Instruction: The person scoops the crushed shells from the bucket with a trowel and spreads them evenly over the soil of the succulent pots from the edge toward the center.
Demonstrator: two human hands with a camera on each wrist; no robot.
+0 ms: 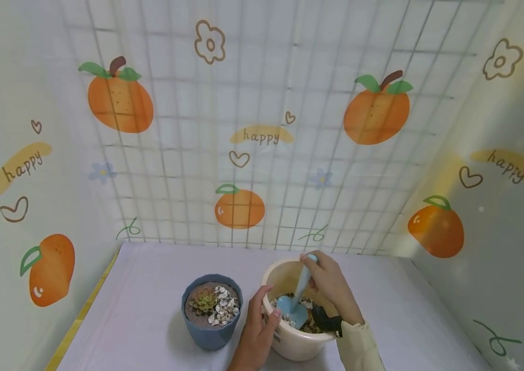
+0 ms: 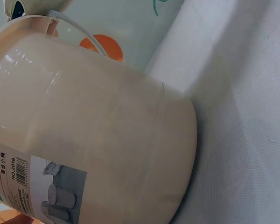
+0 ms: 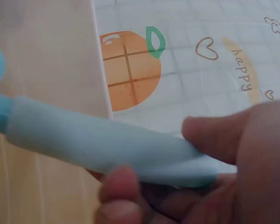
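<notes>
With the blue trowel (image 1: 293, 307), gripped by its handle in the right hand (image 1: 329, 281), apparently scooping among shell-like bits (image 1: 309, 305) inside the cream bucket (image 1: 295, 348); steadying its rim with the left hand (image 1: 255, 330), uncurled. Likely best lifted level next.

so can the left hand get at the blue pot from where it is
Probably yes: the blue pot stands close beside the left hand, with nothing visible between them, though that hand holds the bucket and would likely need to let go first.
</notes>
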